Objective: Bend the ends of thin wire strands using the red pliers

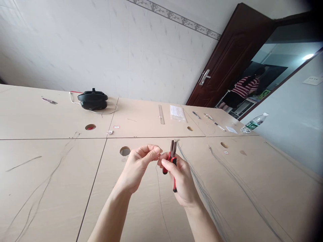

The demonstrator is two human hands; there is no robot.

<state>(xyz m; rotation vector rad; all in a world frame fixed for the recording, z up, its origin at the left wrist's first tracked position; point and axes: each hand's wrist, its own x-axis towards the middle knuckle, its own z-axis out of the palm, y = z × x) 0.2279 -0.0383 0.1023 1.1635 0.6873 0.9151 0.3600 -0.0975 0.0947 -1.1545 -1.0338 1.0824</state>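
Observation:
My right hand is wrapped round a pair of pliers with red and black handles, its dark jaws pointing away from me. The thumb and forefinger of that hand also come together at the left, close to my left fingertips. My left hand is closed in a pinch at a thin wire, which hangs from between the two hands down towards the front edge of the view. What exactly sits at the pinched end is too small to make out. Just right of my right hand lies a bundle of long grey wires.
More wires lie at the right, and loose strands at the left. Farther back are a black headset-like object, a ruler, a plastic bag, a pen and a water bottle. A person stands beyond the open door.

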